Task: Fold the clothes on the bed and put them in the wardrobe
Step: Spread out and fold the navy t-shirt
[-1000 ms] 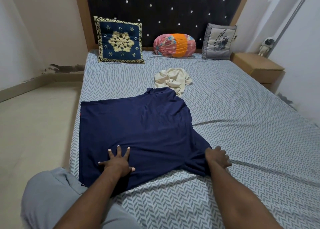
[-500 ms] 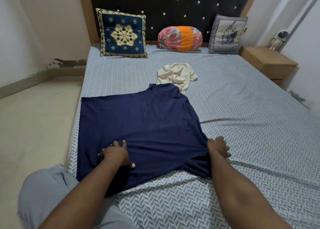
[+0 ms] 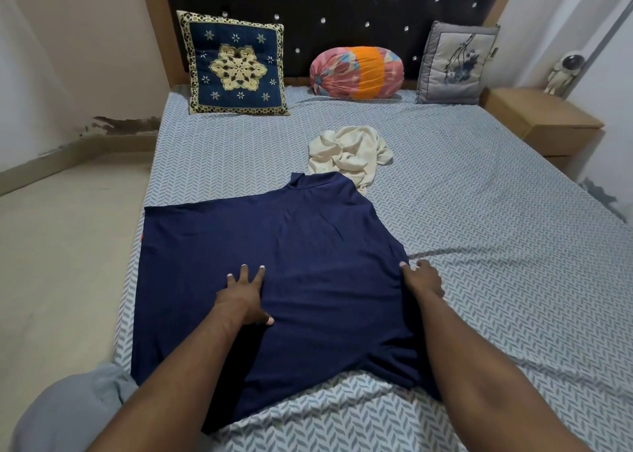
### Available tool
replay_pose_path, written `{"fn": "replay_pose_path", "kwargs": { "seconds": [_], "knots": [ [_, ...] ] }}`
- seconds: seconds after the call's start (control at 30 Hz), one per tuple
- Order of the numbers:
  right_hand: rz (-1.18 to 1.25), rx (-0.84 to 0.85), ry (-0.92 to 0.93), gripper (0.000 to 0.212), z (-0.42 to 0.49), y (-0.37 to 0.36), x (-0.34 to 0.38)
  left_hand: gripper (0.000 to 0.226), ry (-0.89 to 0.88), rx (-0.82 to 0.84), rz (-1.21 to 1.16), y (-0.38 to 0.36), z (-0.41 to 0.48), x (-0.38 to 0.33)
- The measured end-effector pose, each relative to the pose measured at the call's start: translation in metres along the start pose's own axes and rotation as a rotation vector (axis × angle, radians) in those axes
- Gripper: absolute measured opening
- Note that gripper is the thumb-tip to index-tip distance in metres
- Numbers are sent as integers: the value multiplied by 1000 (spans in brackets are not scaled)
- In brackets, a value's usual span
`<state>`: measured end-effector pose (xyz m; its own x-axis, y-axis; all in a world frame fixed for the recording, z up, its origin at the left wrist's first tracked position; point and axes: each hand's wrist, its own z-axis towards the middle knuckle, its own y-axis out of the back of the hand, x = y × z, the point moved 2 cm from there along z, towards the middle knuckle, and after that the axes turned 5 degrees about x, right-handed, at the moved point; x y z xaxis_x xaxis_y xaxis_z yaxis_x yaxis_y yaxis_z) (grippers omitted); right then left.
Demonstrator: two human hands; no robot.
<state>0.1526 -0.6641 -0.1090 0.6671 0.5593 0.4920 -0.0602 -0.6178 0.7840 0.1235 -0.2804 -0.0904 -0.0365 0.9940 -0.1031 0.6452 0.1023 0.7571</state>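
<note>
**Item 1. Left hand** (image 3: 245,296). Lower centre-left of the frame. Palm down, fingers straight and spread wide, pressing flat on the navy shirt (image 3: 291,246). It holds nothing.

**Item 2. Right hand** (image 3: 423,280). Lower centre-right, at the shirt's right edge where cloth meets the bed sheet (image 3: 496,246). The fingers are somewhat bent. I cannot tell whether they pinch fabric or merely rest there.

**Item 3. Navy shirt.** Centre of the frame, laid out on the bed with its collar toward the top. Its left side lies along the mattress edge. Its lower right corner is bunched under the right forearm. Judged smoothed but not yet folded.

**Item 4. Cream garment** (image 3: 346,150). Crumpled, just above the collar and touching it. Unfolded.

**Item 5. Bed sheet.** Herringbone print. A raised crease runs rightward from the right hand.

**Item 6. Surroundings.** Blue cushion (image 3: 236,64), striped bolster (image 3: 356,73) and grey cushion (image 3: 455,63) along the top. Nightstand (image 3: 537,119) at upper right. Floor (image 3: 61,246) at left. No wardrobe is in view.

**Hazards, as judged:**
- A sideways pull by the right hand may drag the sheet along and deepen the crease.
- If the bunched corner is folded in, it will leave a lumpy, uneven fold.
- A push leftward could slide the shirt off the mattress edge onto the floor.
- Lifting the collar may snag the cream garment.
</note>
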Motion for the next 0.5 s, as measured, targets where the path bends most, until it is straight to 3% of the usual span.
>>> {"fn": "replay_pose_path", "kwargs": {
  "seconds": [0.1, 0.2, 0.3, 0.43, 0.5],
  "knots": [
    [103, 102, 48, 49, 16, -6, 19, 134, 19, -5, 82, 6, 8, -2],
    [231, 16, -25, 32, 25, -3, 30, 138, 40, -4, 127, 8, 14, -4],
    [340, -99, -175, 47, 25, 9, 35, 140, 60, 20, 142, 10, 19, -7],
    [319, 55, -143, 76, 43, 4, 43, 145, 82, 32, 178, 15, 24, -10],
    [234, 79, -143, 71, 46, 4, 48, 148, 90, 51, 203, 18, 27, -11]
  ]
}}
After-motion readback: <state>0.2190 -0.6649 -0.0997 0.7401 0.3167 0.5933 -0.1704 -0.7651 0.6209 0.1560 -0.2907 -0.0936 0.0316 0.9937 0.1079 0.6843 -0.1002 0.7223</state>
